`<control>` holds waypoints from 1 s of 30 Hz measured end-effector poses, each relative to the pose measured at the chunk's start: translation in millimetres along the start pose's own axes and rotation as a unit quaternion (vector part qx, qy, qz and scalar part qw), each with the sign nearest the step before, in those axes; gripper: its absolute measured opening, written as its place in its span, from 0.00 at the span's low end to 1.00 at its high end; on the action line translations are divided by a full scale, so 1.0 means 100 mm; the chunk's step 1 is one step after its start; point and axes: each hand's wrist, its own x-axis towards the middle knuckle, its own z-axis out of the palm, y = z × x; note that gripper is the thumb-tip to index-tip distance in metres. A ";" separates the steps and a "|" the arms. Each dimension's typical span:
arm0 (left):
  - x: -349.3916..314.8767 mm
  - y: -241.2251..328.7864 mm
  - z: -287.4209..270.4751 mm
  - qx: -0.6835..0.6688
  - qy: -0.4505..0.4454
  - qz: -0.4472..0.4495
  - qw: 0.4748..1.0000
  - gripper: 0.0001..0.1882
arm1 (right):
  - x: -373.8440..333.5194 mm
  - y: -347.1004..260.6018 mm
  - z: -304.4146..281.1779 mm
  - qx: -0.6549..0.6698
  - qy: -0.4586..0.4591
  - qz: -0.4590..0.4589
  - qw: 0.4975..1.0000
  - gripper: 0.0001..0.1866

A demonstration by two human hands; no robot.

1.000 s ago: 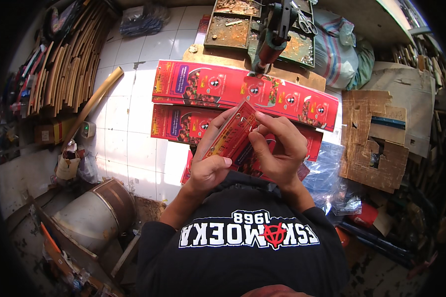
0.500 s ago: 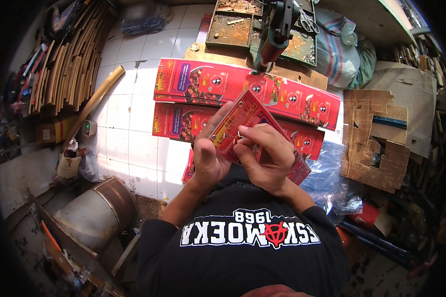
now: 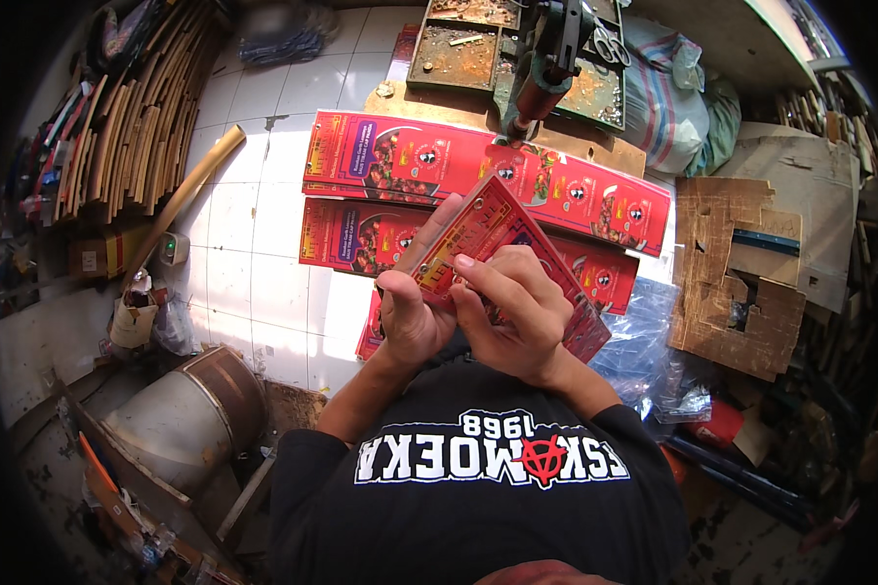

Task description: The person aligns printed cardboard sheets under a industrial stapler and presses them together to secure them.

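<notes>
A red printed menu (image 3: 502, 219), glossy and rigid-looking with small metal eyelets near its corners, is tilted in front of my chest. My left hand (image 3: 415, 312) supports it from the left, fingers stretched behind its edge and thumb standing apart. Over its lower left part, my right hand (image 3: 517, 307) bends its fingers, thumb and index close together at the surface. Whatever small thing lies between those fingertips is hidden. Beyond the hands lie stacks of long red printed panels (image 3: 468, 168), one behind another.
A press tool (image 3: 537, 97) stands at the far side, over metal trays (image 3: 454, 68) of small parts. Scissors (image 3: 610, 47) lie by it. Worn brown cardboard (image 3: 717, 322) and clear plastic sheets (image 3: 644, 331) are to the right. A curved tube (image 3: 190, 200) leans left.
My right fingertips have shifted slightly left across the menu, and the small metal piece seen between them before is now covered. My left hand and the menu have barely moved.
</notes>
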 end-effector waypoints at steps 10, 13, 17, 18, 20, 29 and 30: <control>-0.01 -0.01 0.01 0.026 0.006 0.011 1.000 0.53 | 0.00 0.00 -0.01 -0.006 -0.010 -0.002 1.000 0.21; -0.01 0.01 0.01 0.012 0.005 0.005 1.000 0.54 | 0.01 -0.02 -0.01 -0.001 -0.011 -0.002 1.000 0.20; -0.01 0.01 0.03 0.013 0.000 0.003 1.000 0.54 | 0.01 -0.02 -0.02 0.001 -0.005 -0.004 1.000 0.20; -0.01 0.02 0.03 0.014 -0.002 0.001 1.000 0.54 | 0.00 -0.02 -0.02 0.002 -0.001 -0.006 1.000 0.20; -0.01 0.02 0.03 0.014 -0.005 0.001 1.000 0.54 | 0.00 -0.01 -0.02 0.003 0.003 -0.008 1.000 0.20; -0.04 0.02 0.04 0.017 -0.006 -0.002 1.000 0.54 | -0.03 -0.03 -0.03 0.013 0.012 -0.012 1.000 0.19; -0.04 0.02 0.04 0.015 -0.005 -0.002 1.000 0.54 | -0.03 -0.02 -0.03 0.014 0.012 -0.014 1.000 0.19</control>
